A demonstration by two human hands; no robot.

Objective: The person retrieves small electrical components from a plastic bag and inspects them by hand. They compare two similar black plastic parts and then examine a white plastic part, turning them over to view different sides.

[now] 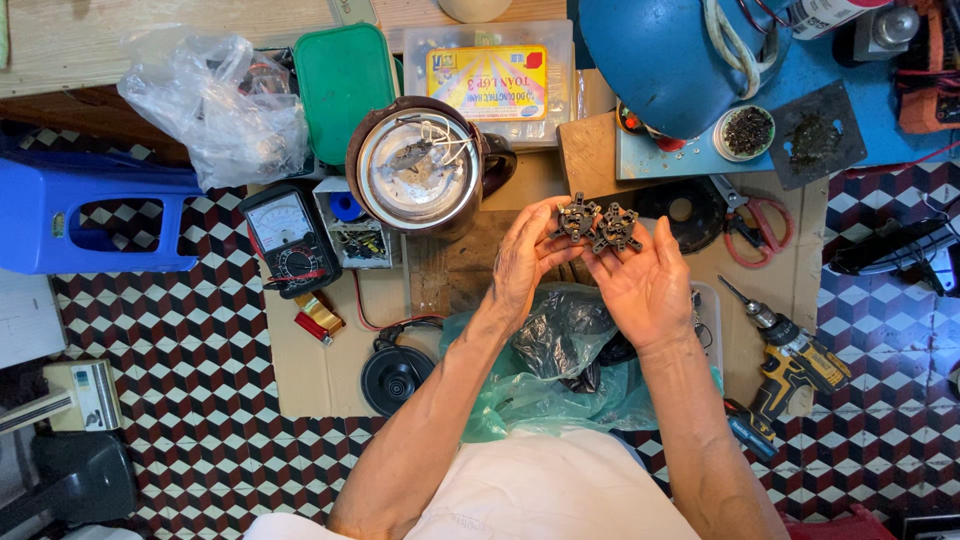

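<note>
Between the raised hands, two small dark round metal parts with tabs are held side by side, one (pixel 577 219) pinched in the left hand (pixel 527 255), the other (pixel 617 229) in the right hand (pixel 645 285). A comparison seems in hand; fitting would call for matching tabs. Just beyond the hands one upturned steel kettle base (pixel 420 168) stands.

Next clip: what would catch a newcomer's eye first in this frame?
At centre, the left hand and right hand each hold up a small dark round part, the second part right beside the first. Just behind them on the cardboard stands an opened kettle with bare wiring inside. A yellow drill lies at right, and a meter at left.
</note>
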